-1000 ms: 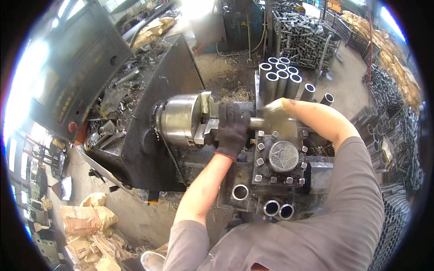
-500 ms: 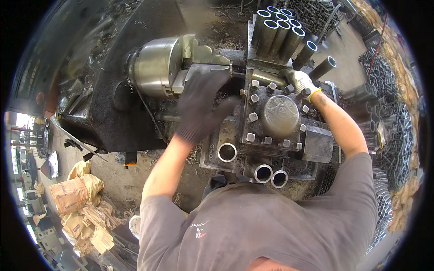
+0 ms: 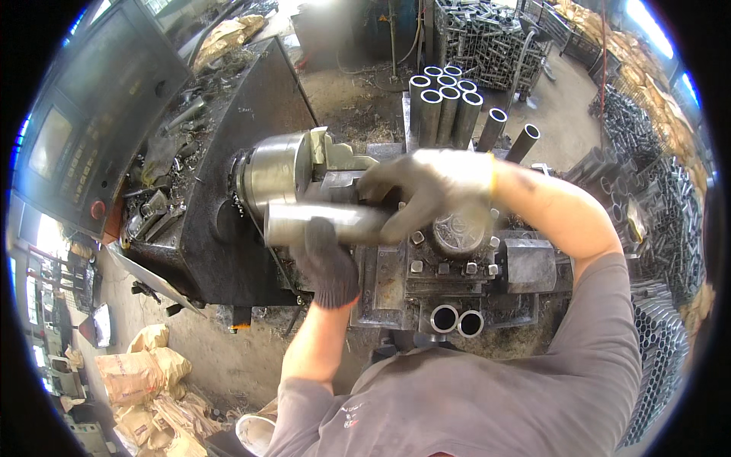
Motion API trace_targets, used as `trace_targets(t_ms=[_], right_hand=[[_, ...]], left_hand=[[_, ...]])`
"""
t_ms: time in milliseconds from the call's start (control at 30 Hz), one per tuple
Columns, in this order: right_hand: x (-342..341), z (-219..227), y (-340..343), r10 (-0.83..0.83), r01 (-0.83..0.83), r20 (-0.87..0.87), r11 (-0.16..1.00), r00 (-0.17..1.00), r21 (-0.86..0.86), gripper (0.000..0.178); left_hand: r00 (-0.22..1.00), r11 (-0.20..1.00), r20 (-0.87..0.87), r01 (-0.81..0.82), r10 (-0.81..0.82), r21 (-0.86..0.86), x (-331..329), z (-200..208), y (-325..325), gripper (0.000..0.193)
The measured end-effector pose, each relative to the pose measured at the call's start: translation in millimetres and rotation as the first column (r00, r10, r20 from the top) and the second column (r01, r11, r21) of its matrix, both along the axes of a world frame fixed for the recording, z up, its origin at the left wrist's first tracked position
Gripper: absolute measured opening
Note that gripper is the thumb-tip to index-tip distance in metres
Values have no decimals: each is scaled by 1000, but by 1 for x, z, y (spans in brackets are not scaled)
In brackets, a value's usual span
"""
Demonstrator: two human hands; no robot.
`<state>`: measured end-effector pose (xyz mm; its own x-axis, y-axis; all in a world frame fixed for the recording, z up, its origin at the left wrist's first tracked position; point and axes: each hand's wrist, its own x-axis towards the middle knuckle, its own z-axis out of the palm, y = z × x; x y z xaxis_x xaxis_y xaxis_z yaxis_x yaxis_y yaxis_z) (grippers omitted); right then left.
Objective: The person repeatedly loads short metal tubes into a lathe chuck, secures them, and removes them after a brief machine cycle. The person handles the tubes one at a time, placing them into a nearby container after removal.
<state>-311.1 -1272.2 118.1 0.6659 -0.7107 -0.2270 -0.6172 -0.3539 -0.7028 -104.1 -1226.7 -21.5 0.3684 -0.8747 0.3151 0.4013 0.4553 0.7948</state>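
Lying across in front of the lathe chuck (image 3: 278, 167) is a shiny metal tube (image 3: 293, 222), blurred by motion. My left hand (image 3: 329, 263), in a dark glove, grips it from the near side with the thumb over it. At the tube's right end is my right hand (image 3: 445, 186), in a dark and white glove. Its fingers are apart and the thumb overlaps the tube's end; whether it touches is blurred. Below the right hand sits the bolted tool post (image 3: 457, 236), partly hidden.
Several tubes (image 3: 449, 114) stand upright behind the tool post, two more (image 3: 495, 129) (image 3: 525, 141) to their right. Two tube ends (image 3: 457, 321) show by my body. A control panel (image 3: 99, 145) is at left, paper sacks (image 3: 145, 373) lower left, wire bins (image 3: 487, 38) behind.
The tube that stood left of the tool post is gone from there, and my left hand now holds a tube. My right hand has come left from behind the tool post. The view has shifted.
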Motion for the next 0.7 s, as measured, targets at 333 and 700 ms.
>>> trace_targets(t_ms=[333, 700], right_hand=[[-99, -102, -80, -340, 127, -579, 918, 741, -376, 45], [-100, -176, -103, -80, -53, -308, 914, 948, -402, 49]], left_hand=[[846, 824, 446, -16, -290, 566, 105, -85, 56, 34], [798, 586, -87, -359, 596, 726, 318, -223, 140, 46]])
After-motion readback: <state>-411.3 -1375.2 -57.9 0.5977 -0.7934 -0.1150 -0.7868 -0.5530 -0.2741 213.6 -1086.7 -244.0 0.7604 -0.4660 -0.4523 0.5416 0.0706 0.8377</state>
